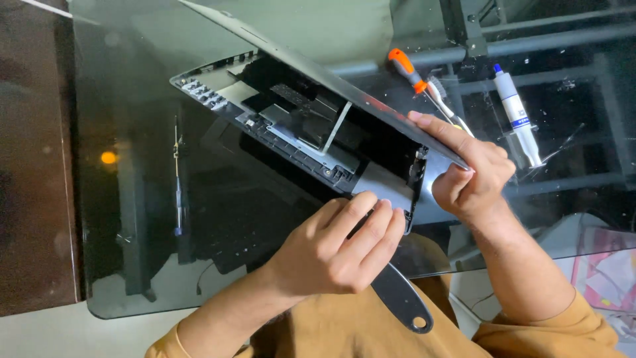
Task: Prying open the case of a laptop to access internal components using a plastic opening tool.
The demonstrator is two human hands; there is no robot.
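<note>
A partly dismantled laptop (285, 119) lies on a dark glass table (132, 219), its thin grey bottom cover (318, 73) lifted at an angle above the exposed inner parts. My right hand (474, 169) pinches the near edge of that cover at the right corner. My left hand (341, 245) rests its fingers on the laptop's grey corner by the hinge, pressing the body down. A flat dark strip with a hole at its end (404, 301) sticks out below my left hand.
An orange-handled screwdriver (414, 76) and a toothbrush (444, 96) lie behind my right hand. A white syringe tube (520, 119) lies at the right. A thin small screwdriver (177, 179) lies at the left. Papers (606, 265) show under the glass at the right.
</note>
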